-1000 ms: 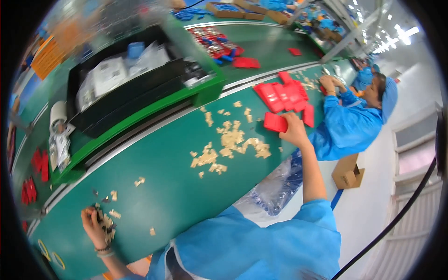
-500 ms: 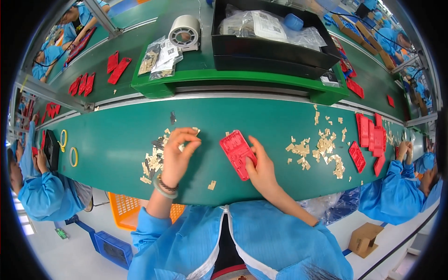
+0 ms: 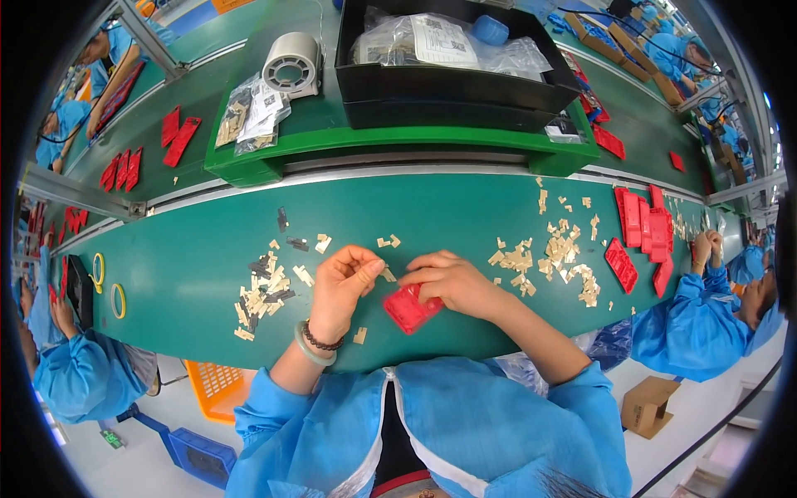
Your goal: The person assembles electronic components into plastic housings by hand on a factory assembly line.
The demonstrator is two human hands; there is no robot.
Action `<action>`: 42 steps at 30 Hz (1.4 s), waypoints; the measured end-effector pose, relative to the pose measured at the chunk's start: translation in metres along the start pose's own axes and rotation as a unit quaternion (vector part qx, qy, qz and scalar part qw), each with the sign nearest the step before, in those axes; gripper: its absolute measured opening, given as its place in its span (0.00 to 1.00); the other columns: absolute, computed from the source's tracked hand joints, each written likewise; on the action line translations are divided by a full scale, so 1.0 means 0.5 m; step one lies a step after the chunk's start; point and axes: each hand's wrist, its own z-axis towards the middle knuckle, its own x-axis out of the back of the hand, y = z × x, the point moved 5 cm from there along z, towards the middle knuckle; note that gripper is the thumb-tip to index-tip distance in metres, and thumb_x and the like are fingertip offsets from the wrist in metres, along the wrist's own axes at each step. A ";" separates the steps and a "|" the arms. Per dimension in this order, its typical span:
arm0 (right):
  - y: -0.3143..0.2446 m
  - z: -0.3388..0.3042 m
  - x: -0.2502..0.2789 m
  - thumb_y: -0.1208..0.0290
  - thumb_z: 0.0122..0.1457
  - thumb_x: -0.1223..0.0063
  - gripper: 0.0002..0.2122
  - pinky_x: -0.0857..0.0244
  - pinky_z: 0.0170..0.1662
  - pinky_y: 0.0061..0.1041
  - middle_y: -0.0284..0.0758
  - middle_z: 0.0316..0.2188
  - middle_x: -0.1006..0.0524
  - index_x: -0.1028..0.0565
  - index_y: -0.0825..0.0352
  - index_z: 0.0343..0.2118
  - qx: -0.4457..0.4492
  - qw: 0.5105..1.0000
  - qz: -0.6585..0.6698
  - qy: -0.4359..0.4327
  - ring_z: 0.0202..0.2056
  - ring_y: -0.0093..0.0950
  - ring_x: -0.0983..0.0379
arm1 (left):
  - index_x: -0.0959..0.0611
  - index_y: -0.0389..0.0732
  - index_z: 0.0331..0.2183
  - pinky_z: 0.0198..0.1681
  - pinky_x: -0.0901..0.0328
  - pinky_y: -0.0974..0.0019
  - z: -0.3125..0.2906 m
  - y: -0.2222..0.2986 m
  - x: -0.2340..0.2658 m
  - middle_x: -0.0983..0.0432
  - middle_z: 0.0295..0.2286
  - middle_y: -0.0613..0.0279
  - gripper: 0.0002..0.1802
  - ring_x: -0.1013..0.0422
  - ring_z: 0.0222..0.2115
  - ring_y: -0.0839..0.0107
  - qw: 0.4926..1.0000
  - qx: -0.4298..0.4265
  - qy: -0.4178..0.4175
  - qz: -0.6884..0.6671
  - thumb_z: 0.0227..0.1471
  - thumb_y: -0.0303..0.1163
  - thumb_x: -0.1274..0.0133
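Head view showed the left hand pinching a small cream piece while the right hand gripped a red casing over the near middle of the bench. Good handling seemed to need a steady casing and a light pinch on the piece's edge.

On my feed I find the right hand hiding part of a blurred red case and the top edge cropping the black bin.
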 end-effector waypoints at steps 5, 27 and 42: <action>0.046 0.018 -0.028 0.78 0.38 0.45 0.08 0.34 0.42 0.29 0.28 0.29 0.20 0.33 0.64 0.11 0.003 0.964 0.259 -0.064 0.44 0.30 0.27 | 0.26 0.36 0.33 0.31 0.30 0.73 -0.004 -0.025 -0.036 0.21 0.28 0.55 0.04 0.26 0.25 0.73 0.993 0.037 -0.009 -0.114 0.57 0.25 0.48; -0.100 0.014 0.065 0.81 0.41 0.38 0.17 0.31 0.27 0.24 0.34 0.33 0.28 0.21 0.66 0.38 -0.079 0.932 -0.107 0.337 0.28 0.28 0.27 | 0.20 0.33 0.32 0.50 0.39 0.69 -0.027 0.004 -0.079 0.32 0.43 0.60 0.03 0.34 0.44 0.72 0.996 -0.056 -0.071 0.023 0.53 0.21 0.48; -0.079 -0.013 0.078 0.84 0.54 0.48 0.08 0.33 0.28 0.21 0.37 0.31 0.23 0.22 0.71 0.36 -0.159 0.935 0.205 0.242 0.27 0.25 0.26 | 0.17 0.39 0.29 0.51 0.39 0.61 -0.028 0.057 -0.109 0.27 0.47 0.56 0.05 0.34 0.49 0.61 0.949 -0.211 -0.053 0.229 0.45 0.21 0.41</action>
